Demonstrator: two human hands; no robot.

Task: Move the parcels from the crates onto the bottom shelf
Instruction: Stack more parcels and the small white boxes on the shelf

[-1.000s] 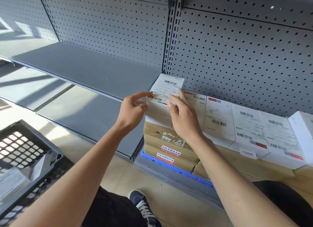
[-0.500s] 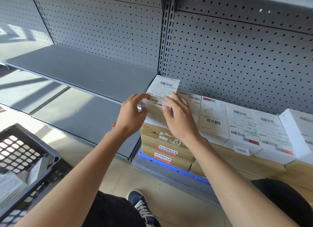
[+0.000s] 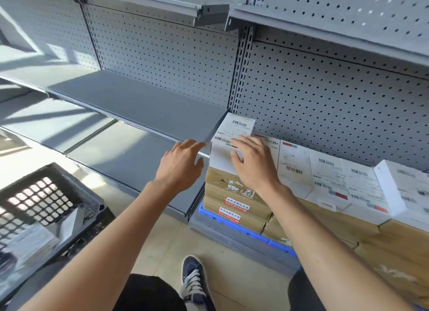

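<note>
The white labelled parcel [image 3: 228,145] stood at the left end of a row of white parcels [image 3: 325,176], on top of brown cartons [image 3: 232,194] that rested on a blue pallet [image 3: 234,224] under the grey pegboard [image 3: 325,97]. The right hand [image 3: 254,162] lay at the parcel's four o'clock with straight fingers pressed flat on its label face, while the left hand [image 3: 180,164] hovered at its eight o'clock, fingers relaxed and spread, just beside the parcel's left edge and holding nothing. A black crate [image 3: 46,208] with more parcels sat well apart at the hands' eight o'clock, on the floor.
</note>
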